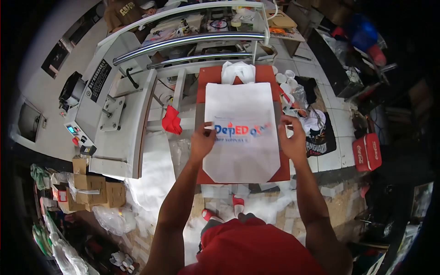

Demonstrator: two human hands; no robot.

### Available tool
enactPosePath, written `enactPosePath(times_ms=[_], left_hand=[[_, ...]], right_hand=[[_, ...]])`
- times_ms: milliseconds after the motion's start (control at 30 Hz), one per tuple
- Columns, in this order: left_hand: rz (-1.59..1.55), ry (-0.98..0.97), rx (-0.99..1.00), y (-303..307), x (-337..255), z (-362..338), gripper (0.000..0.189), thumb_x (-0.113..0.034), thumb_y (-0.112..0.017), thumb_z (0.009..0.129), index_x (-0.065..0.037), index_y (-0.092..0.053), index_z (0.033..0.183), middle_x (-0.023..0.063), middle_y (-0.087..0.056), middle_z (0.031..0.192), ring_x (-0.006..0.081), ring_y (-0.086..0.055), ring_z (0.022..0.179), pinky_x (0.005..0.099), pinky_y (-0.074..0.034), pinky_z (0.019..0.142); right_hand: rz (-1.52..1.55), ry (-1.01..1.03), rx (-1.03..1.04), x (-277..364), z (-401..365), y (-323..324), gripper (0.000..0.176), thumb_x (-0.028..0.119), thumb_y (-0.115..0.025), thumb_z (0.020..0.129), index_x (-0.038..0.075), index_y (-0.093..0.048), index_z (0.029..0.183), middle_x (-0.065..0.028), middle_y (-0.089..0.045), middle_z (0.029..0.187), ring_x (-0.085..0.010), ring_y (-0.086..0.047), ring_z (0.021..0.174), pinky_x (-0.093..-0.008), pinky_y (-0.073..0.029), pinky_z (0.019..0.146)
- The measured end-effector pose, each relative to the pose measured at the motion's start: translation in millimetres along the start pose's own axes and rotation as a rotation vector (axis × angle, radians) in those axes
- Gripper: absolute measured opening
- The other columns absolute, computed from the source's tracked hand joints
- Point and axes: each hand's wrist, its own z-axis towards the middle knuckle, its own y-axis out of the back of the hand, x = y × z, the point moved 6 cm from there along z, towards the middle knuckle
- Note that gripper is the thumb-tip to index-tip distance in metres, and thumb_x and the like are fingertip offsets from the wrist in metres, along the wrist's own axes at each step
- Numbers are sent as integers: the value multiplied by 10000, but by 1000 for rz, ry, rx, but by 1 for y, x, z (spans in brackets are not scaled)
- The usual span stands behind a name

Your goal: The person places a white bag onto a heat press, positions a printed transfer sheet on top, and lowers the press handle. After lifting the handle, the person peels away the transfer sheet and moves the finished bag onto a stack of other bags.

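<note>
A white flat bag with cut lower corners lies on a reddish-brown press bed. Over its middle is a clear transfer film with blue and red "DepED" lettering; the right end of the lettering looks blurred. My left hand is closed at the film's left edge, fingertips pinched there. Beside the bag's right edge is my right hand, its fingers curled but apart, just off the film's right end. Above the bag, a bunched white cloth piece rests on the bed.
A heat press machine with chrome rails stands left and behind. Red cloth hangs left of the bed. White cups and a black printed bag lie right. Cardboard boxes are lower left. Another person is far back.
</note>
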Motion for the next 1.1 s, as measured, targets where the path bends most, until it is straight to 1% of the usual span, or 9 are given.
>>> enactPosePath(times_ms=[67, 100, 267, 400, 467, 500, 567, 667, 1100], left_hand=[[98, 52, -118, 0, 19, 19, 317, -103, -666, 844, -19, -622, 1146, 129, -705, 764, 202, -689, 676, 337, -532, 630], [96, 47, -116, -4, 23, 24, 317, -103, -666, 844, -19, -622, 1146, 129, -705, 764, 202, -689, 676, 337, -532, 630], [307, -50, -140, -11, 17, 38, 320, -140, -664, 842, -16, -632, 1135, 153, -710, 786, 280, -702, 719, 386, -548, 697], [246, -63, -202, -8, 16, 37, 341, -165, -671, 842, -5, -627, 1140, 170, -708, 816, 320, -699, 754, 411, -547, 724], [438, -146, -216, -4, 11, 28, 378, -159, -666, 825, -14, -613, 1170, 184, -688, 972, 353, -665, 880, 427, -523, 805], [439, -146, -220, -1, 9, 21, 378, -159, -666, 825, -14, -613, 1170, 184, -688, 972, 353, -665, 880, 427, -523, 805], [680, -321, -210, -4, -3, -4, 371, -125, -657, 799, -41, -616, 1158, 168, -621, 1138, 362, -596, 1010, 437, -474, 908], [720, -479, -182, -12, -7, -24, 435, -149, -643, 784, -58, -600, 1207, 148, -542, 1265, 360, -524, 1087, 459, -444, 920], [777, -491, -98, -19, -5, -41, 371, -149, -641, 799, -78, -657, 1163, 72, -575, 1235, 299, -510, 1131, 448, -411, 983]], right_hand=[[-153, 38, -94, -20, -13, -13, 369, 60, -671, 804, 20, -573, 1158, -169, -609, 1059, -346, -564, 1012, -414, -449, 921], [-236, 164, -96, -15, -17, -23, 380, 66, -667, 789, 17, -570, 1153, -175, -577, 1120, -377, -520, 1057, -450, -419, 955], [-360, 92, 27, -22, -32, -57, 413, 106, -678, 766, 24, -583, 1159, -168, -510, 1263, -374, -474, 1142, -459, -416, 976], [-474, 126, 153, -51, -43, -86, 455, 190, -672, 789, 33, -596, 1209, -144, -496, 1314, -344, -432, 1229, -459, -394, 1014], [-536, 57, 233, -64, -47, -94, 450, 218, -669, 798, 47, -602, 1209, -120, -502, 1312, -326, -418, 1253, -463, -382, 1022], [-534, 61, 233, -66, -46, -95, 450, 218, -669, 798, 47, -602, 1209, -120, -502, 1312, -326, -418, 1253, -463, -382, 1022], [-546, 78, 206, -65, -49, -96, 443, 220, -651, 807, 61, -606, 1218, -100, -502, 1331, -311, -410, 1282, -471, -365, 1036], [-589, 76, 248, -64, -50, -100, 445, 208, -629, 815, 59, -602, 1235, -105, -483, 1380, -307, -391, 1324, -481, -343, 1055], [-572, -8, 262, -72, -52, -102, 518, 212, -581, 833, 9, -536, 1308, -150, -405, 1463, -316, -324, 1396, -499, -276, 1106]])
